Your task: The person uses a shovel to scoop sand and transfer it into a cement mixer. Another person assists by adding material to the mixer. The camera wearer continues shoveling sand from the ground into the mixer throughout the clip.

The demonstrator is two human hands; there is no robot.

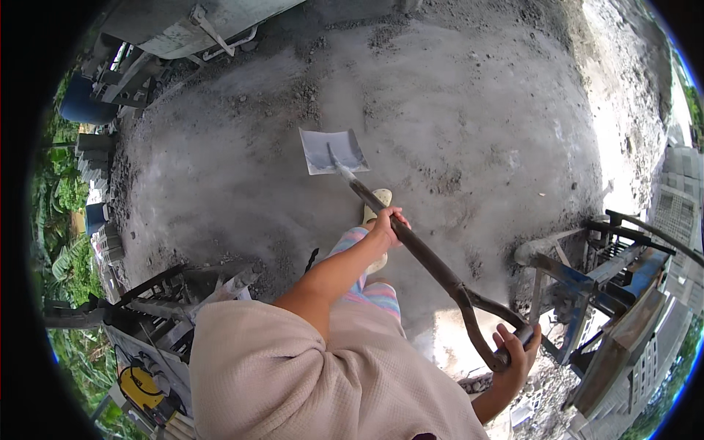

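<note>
A long-handled shovel (429, 258) runs slantwise across the middle of the view, its flat metal blade (335, 151) pointing away from me over the grey ground. My left hand (386, 226) is closed round the dark shaft, partway between blade and grip. At the lower right my right hand (515, 350) has its fingers curled round the D-shaped end grip. Nothing but a little pale dust shows on the blade. Whether the blade touches the ground or hangs just above it I cannot tell.
Dusty grey ground (469, 132) with scattered grit spreads around my feet. A blue-framed metal machine (601, 279) stands to the right, stacked hollow blocks (678, 198) beyond it. More machinery (169, 308) with a yellow device (141, 387) is at lower left. A large metal hopper (198, 29) overhangs the far left.
</note>
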